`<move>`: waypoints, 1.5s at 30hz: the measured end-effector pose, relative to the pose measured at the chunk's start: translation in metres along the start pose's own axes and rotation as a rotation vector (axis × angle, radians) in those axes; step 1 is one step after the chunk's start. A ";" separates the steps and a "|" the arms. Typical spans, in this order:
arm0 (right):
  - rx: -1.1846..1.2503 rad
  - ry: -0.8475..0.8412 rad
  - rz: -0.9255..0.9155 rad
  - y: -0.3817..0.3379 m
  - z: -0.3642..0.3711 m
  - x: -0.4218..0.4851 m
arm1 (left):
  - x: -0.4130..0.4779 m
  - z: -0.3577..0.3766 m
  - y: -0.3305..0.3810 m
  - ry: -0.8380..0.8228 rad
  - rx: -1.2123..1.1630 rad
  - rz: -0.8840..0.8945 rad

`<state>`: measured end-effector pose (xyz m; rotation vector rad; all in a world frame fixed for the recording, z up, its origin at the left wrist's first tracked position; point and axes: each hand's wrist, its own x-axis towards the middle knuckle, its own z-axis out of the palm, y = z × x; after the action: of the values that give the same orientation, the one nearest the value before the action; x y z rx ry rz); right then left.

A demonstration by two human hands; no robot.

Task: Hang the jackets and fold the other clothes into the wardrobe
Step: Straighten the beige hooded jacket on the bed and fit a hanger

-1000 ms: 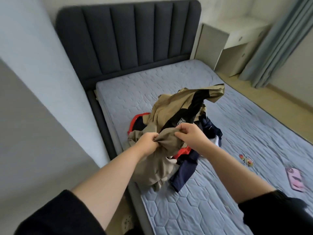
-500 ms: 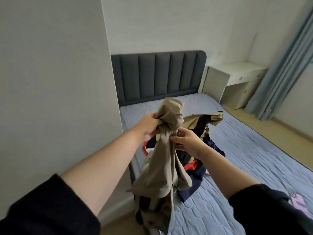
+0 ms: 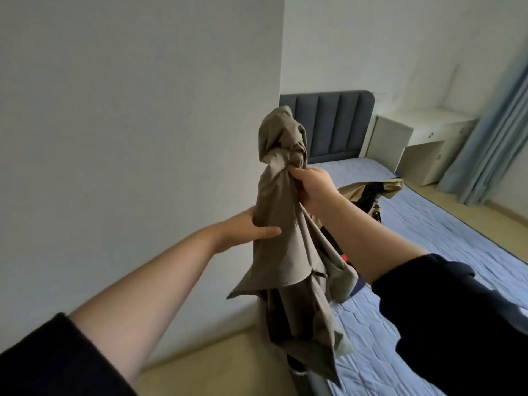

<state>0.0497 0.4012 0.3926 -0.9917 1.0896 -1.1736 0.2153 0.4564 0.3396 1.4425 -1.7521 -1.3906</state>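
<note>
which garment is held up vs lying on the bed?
The olive-khaki garment: right hand grips it under its bunched top, left hand holds it lower down. The tan-and-black garment lies on the bed behind the right forearm.

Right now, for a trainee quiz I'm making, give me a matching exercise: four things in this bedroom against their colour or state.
Things:
1 garment
2 headboard
3 curtain
4 desk

Colour or state:
A pale blue, hanging
B dark grey, padded
C khaki, gripped by left hand and right hand
D cream, beside the bed

Pairs: 1-C, 2-B, 3-A, 4-D.
</note>
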 end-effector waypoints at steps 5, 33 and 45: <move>0.143 0.076 0.021 -0.026 0.028 -0.030 | -0.066 0.004 -0.038 0.149 0.155 -0.197; -1.082 -0.528 -0.310 0.010 0.037 -0.085 | -0.099 -0.016 0.078 0.478 0.421 -0.002; -0.584 -0.525 -0.142 0.019 0.042 -0.087 | -0.101 -0.035 0.002 0.532 0.283 -0.041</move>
<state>0.0895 0.4914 0.3931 -1.7383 0.9516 -0.6343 0.2771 0.5345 0.3780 1.8001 -1.6059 -0.6921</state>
